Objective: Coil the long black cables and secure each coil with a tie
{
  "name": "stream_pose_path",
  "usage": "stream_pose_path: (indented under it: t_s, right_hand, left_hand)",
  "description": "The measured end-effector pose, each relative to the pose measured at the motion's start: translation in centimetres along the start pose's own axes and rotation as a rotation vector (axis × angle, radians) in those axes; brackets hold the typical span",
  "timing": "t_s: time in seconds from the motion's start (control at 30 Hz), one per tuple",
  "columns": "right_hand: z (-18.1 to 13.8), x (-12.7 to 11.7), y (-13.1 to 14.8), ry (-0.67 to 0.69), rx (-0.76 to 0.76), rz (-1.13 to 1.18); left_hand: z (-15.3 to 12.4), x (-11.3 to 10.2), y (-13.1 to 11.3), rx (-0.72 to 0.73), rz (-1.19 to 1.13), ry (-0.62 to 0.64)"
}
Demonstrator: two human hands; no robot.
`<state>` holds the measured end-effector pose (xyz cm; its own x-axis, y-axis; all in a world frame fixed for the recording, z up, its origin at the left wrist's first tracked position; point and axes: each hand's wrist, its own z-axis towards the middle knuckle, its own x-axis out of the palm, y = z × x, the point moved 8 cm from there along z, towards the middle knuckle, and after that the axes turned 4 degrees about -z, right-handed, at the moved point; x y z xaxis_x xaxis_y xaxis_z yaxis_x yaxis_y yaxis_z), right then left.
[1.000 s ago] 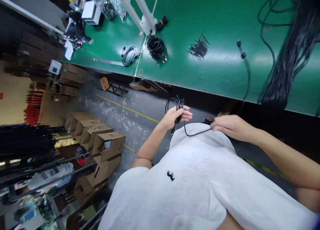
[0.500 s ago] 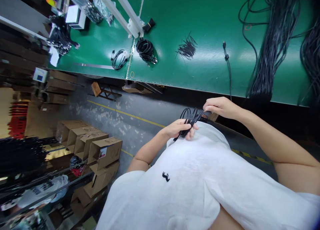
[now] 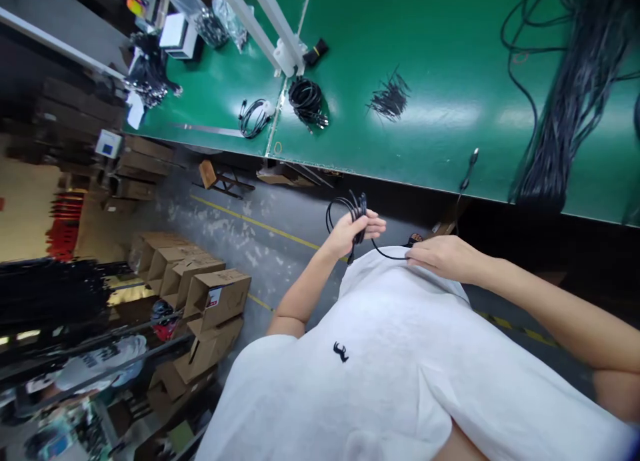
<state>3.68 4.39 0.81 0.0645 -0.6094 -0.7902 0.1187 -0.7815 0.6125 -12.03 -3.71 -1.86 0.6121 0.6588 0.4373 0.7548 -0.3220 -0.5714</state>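
My left hand is closed round a small coil of black cable, held in front of my white shirt. From the coil a single strand of the cable curves down and right to my right hand, which pinches it against my chest. The free end of the cable, with its plug, trails up over the near edge of the green table.
On the green table lie two finished cable coils, a heap of short black ties and a thick bundle of long black cables at the right. White rails cross the table. Cardboard boxes stand on the floor at the left.
My right hand has drawn back down from the coil to my chest, pulling out a fresh length of cable. The plug end has slid nearer the table's edge.
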Motion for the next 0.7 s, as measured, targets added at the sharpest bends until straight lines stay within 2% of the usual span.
stream_pose_path:
  t_s: [0.1,0.23,0.37,0.53,0.6,0.7]
  right_hand:
    - [2.3,-2.5,-0.1,-0.034,0.046,-0.019]
    - [2.5,-2.7,-2.3,0.026,0.107,0.084]
    - [1.7,-2.0,-3.2,0.071,0.177,0.186]
    - [1.0,-1.8,-4.9,0.039,0.286,0.308]
    - [-0.2,-1.9,-7.0,-0.041,0.372,0.410]
    - [-3.9,-1.3,-12.0,-0.182,0.545,0.481]
  left_hand:
    - [-0.1,2.4,3.7,-0.133,0.113,0.173]
    - [-1.4,4.8,5.8,-0.263,0.169,0.365]
    - [-1.5,5.5,5.7,-0.291,0.151,0.368]
    - [-1.5,5.8,5.0,-0.371,0.168,0.377]
    - [-1.7,5.5,4.1,-0.361,0.152,0.376]
    - [-2.1,4.3,2.9,-0.339,0.132,0.343]
